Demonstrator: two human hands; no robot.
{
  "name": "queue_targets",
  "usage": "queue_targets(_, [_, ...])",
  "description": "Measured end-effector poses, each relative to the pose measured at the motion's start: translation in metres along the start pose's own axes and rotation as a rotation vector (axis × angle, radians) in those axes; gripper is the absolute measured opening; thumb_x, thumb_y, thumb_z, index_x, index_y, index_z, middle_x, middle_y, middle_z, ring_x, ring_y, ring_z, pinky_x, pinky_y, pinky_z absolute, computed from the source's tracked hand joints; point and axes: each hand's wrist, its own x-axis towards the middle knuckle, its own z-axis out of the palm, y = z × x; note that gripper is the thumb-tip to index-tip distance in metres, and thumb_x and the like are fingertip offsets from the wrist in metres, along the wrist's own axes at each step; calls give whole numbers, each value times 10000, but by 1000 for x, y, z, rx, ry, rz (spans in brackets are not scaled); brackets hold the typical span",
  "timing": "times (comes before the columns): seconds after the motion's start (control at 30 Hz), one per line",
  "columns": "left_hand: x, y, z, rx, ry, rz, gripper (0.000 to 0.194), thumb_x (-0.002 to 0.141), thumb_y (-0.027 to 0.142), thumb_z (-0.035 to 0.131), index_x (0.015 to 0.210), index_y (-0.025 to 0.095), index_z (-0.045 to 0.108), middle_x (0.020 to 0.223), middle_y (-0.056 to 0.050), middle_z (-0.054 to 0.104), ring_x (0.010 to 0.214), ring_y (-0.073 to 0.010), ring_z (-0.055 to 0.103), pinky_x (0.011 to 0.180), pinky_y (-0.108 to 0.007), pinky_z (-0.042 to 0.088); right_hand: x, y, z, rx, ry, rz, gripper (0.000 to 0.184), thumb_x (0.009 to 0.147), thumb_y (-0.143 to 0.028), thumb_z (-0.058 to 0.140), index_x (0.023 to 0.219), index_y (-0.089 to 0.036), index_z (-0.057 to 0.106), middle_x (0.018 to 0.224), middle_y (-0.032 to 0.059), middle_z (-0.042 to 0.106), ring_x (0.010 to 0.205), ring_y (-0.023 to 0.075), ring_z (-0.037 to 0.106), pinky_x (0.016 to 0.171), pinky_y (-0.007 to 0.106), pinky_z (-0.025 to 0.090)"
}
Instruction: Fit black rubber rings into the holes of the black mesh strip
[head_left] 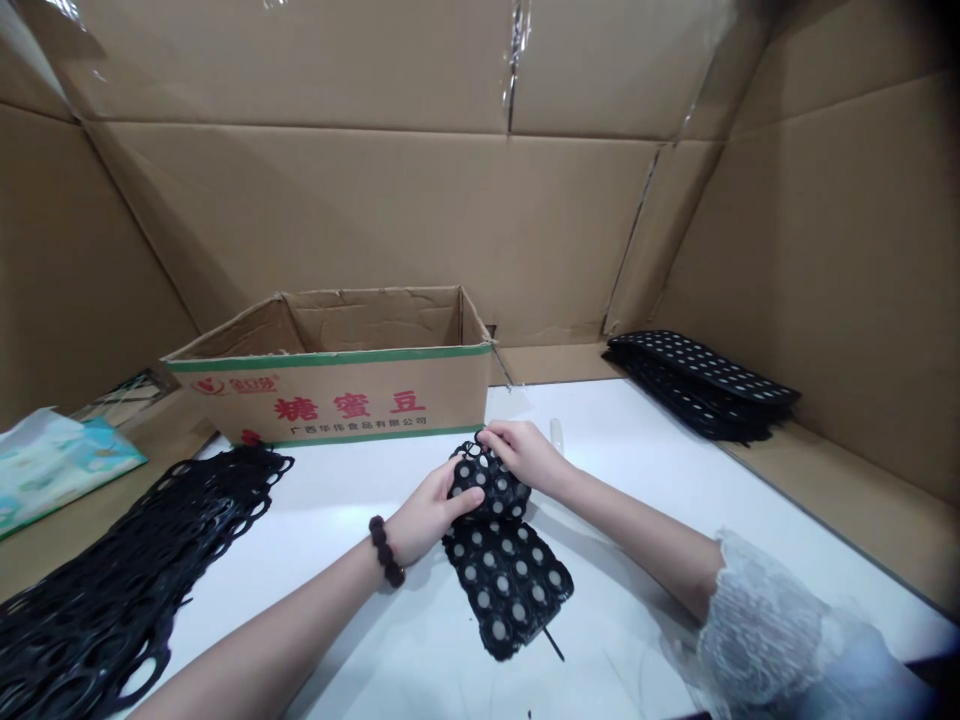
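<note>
A black rubber sheet with rows of round holes (506, 575) lies on the white table (637, 470) in front of me. Its far end is curled up and over. My left hand (427, 515), with a dark bead bracelet on the wrist, grips that curled end from the left, thumb pressed on top. My right hand (525, 455) pinches the same end from the far side, fingers closed on its edge. The near part of the sheet rests flat on the table.
An open cardboard box with red print (337, 385) stands just behind my hands. A heap of black perforated webbing (127, 580) lies at the left. A stack of black holed sheets (705, 385) sits at the right. Cardboard walls surround the table; a pale packet (52, 460) is far left.
</note>
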Motion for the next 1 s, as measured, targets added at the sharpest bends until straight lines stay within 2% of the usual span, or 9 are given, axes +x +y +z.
queue_targets(0.23, [-1, 2, 2, 13, 29, 30, 435, 737, 300, 553, 1142, 169, 461, 1136, -79, 535, 1051, -246, 458, 919, -356, 316, 1, -1, 0, -41, 18, 14, 282, 854, -263, 365, 671, -155, 549, 619, 13, 571, 599, 124, 518, 590, 219, 355])
queue_targets(0.4, [-2, -2, 0, 77, 95, -39, 249, 754, 346, 517, 897, 145, 548, 894, -51, 591, 866, -210, 507, 791, -312, 368, -10, -12, 3, -141, -1, -57, 250, 874, -269, 322, 734, -178, 508, 636, 12, 550, 571, 125, 495, 558, 221, 341])
queue_targets(0.5, [1, -2, 1, 113, 148, -43, 266, 798, 383, 433, 747, 142, 534, 760, -22, 558, 742, -163, 489, 710, -271, 364, -15, -19, 9, -143, -12, -96, 250, 875, -282, 315, 723, -186, 488, 648, 14, 540, 573, 123, 481, 559, 222, 340])
queue_targets(0.6, [0, -2, 2, 137, 208, -3, 269, 806, 383, 418, 716, 150, 517, 727, -4, 529, 702, -141, 460, 677, -245, 348, -11, -15, 11, -37, 51, -50, 271, 870, -275, 316, 687, -179, 491, 633, 11, 539, 578, 118, 485, 572, 218, 349])
queue_targets(0.73, [-4, -5, 1, 116, 265, -70, 273, 800, 405, 418, 741, 159, 519, 682, 1, 505, 640, -131, 443, 609, -233, 341, -2, 5, -9, 47, 299, 195, 299, 836, -323, 358, 637, -156, 507, 567, 13, 524, 527, 122, 478, 516, 218, 344])
queue_targets(0.8, [-4, -6, 0, 118, 281, -93, 286, 796, 418, 418, 741, 158, 523, 685, -5, 509, 643, -136, 448, 608, -237, 344, -2, 9, -26, 50, 425, 246, 329, 835, -368, 351, 659, -150, 523, 553, 13, 513, 487, 118, 456, 483, 221, 332])
queue_targets(0.9, [-1, -5, 0, 118, 303, -69, 289, 795, 417, 421, 750, 152, 528, 742, -18, 533, 709, -148, 469, 671, -250, 356, 1, -6, -48, 47, 480, 125, 347, 847, -396, 331, 750, -151, 557, 594, 17, 528, 494, 114, 456, 495, 223, 346])
queue_targets(1.0, [0, -2, 2, 104, 303, -50, 265, 776, 409, 458, 734, 151, 500, 754, -18, 534, 726, -149, 479, 697, -262, 362, 26, -37, -58, -57, 522, -36, 345, 866, -361, 312, 788, -150, 574, 635, 28, 551, 565, 123, 491, 549, 222, 366])
